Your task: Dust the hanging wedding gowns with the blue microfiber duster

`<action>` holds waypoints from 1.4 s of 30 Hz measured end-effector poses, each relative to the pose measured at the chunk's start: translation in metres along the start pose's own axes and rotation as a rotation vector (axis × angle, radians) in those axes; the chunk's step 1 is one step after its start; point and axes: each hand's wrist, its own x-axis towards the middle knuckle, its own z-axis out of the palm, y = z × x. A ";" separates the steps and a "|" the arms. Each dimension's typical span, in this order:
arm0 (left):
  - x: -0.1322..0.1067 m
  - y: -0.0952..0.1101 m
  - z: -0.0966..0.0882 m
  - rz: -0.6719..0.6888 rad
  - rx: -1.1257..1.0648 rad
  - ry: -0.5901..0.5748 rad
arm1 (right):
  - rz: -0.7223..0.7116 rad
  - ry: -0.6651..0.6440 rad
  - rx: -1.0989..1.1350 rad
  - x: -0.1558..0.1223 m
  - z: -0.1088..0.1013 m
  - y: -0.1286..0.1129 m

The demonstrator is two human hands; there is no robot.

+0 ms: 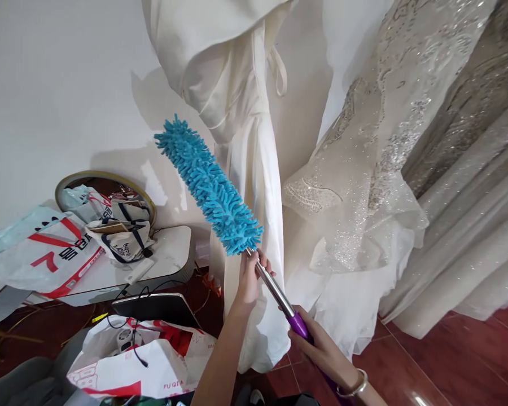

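A duster (211, 189) with a fluffy blue head, a silver metal rod and a purple handle slants across the middle of the view. My left hand (253, 276) grips the rod just below the blue head. Lower down, my right hand (317, 341) is closed round the purple handle, a bangle on its wrist. Behind the duster hangs a plain white dress (260, 152); whether the blue head touches it I cannot tell. To the right hangs a sparkling beaded gown (364, 186).
More pale glittery fabric (461, 242) hangs at far right. At left, a white table (175, 248) bears a plastic bag (55, 248), a small tote (127, 239) and an oval mirror (105, 177). Below stands an open paper bag (144, 361) on the red tiled floor (461, 361), cables around it.
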 end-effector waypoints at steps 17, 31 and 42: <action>-0.047 -0.154 -0.091 -0.537 -0.271 0.426 | 0.211 0.014 -0.105 -0.037 0.036 0.103; -0.033 -0.075 -0.061 -0.200 -0.110 0.236 | -0.014 0.031 -0.337 -0.017 0.040 0.075; 0.003 -0.025 0.010 -0.062 0.070 -0.151 | -0.095 0.232 -0.075 0.002 0.023 0.014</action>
